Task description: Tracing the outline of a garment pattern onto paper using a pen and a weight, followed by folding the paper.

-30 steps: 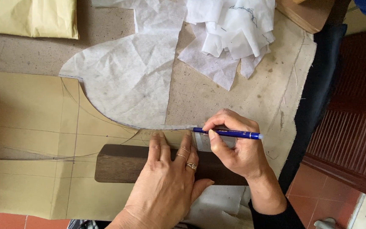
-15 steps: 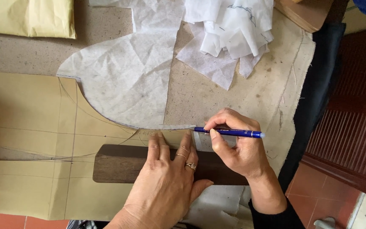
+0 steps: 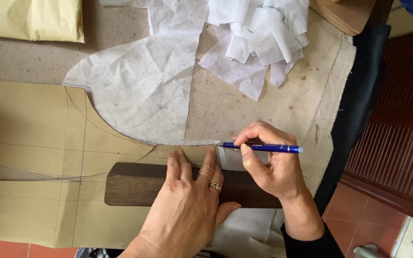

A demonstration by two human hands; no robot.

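Note:
My right hand (image 3: 271,165) grips a blue pen (image 3: 264,147), its tip touching the lower right tip of a white translucent fabric piece (image 3: 139,93) with a curved edge. My left hand (image 3: 187,210), rings on two fingers, lies flat with fingers spread on a dark wooden block (image 3: 135,184), fingertips at the fabric's curved edge. Under both lies a tan paper pattern (image 3: 25,143) with pencil lines and curves.
White fabric scraps (image 3: 259,38) are heaped at the top. A folded yellow cloth (image 3: 32,19) sits at top left. The cloth-covered table (image 3: 264,105) ends at right with dark fabric (image 3: 359,95) hanging over its edge; red floor tiles (image 3: 359,220) lie below.
The pen tip sits a touch further right along the fabric's lower edge. My left hand stays pressed on the wooden block.

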